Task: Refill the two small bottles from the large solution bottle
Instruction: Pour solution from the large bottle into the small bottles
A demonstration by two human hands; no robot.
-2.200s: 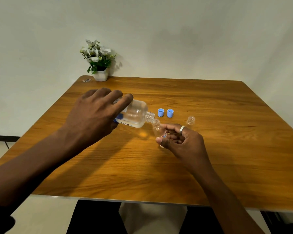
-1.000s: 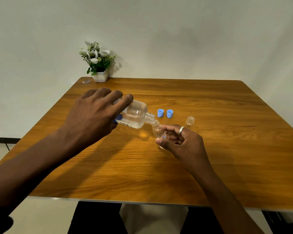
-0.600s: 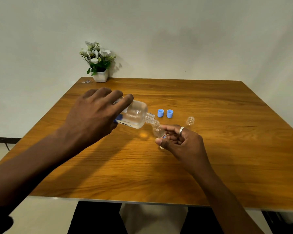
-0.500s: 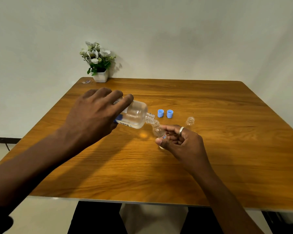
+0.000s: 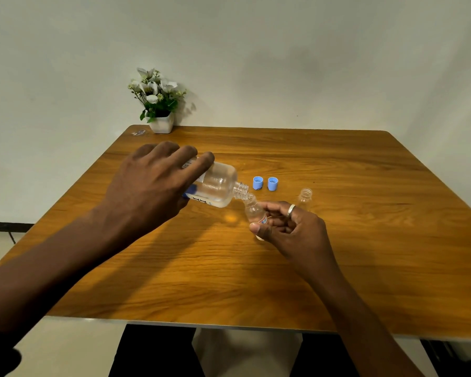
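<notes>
Right now the left hand (image 5: 152, 186) grips a large clear plastic solution bottle with a white and blue label (image 5: 215, 187) from above, fingers curled over its body, and holds it tipped nearly on its side above the square brown wood-grain table (image 5: 337, 240). Its uncapped threaded neck points to the right and slightly down, and it meets the mouth of a small clear plastic bottle with a red and blue label (image 5: 254, 210). That small bottle leans a little to the left and is pinched between the thumb and curled fingers of the right hand (image 5: 288, 227), which wears a silver ring (image 5: 291, 210) on one finger. Whether its base touches the tabletop cannot be told. Clear liquid lies along the lower side of the large bottle. A second small clear plastic bottle (image 5: 305, 196) stands upright and uncapped on the table just beyond the right hand. Two small light blue screw caps (image 5: 265, 183) sit side by side on the wood, a little beyond the large bottle's neck. At the far left corner stands a small white pot of white flowers with green leaves (image 5: 158, 102).
</notes>
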